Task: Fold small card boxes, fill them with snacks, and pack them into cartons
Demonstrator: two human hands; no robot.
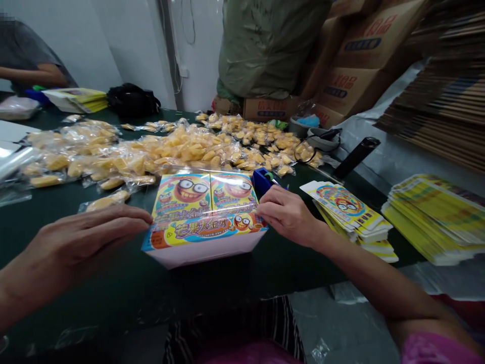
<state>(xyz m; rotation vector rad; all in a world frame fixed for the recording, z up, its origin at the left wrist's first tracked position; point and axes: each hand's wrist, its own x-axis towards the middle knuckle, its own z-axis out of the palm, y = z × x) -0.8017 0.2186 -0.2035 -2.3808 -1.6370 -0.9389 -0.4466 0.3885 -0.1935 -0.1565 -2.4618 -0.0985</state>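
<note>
A bright display box [206,230] with cartoon faces in glasses sits on the dark green table, its white side toward me. Two smaller printed panels show on top under something clear and shiny. My left hand [85,240] lies along the left side, its fingers stretched out and tips at the box's left edge. At the right edge, my right hand [290,215] is closed, its fingers curled against the corner. Whatever it pinches there is hidden. Just behind that hand is a blue tool [263,179] resembling a tape dispenser, partly covered by it.
Many clear-wrapped yellow pieces [182,146] spread behind the box. Flat printed cartons [348,210] and a yellow stack [435,217] lie at right, near a black cylinder [358,154]. Brown cartons [352,91] rise behind. Another person [32,55] sits far left, by a black bag [132,100].
</note>
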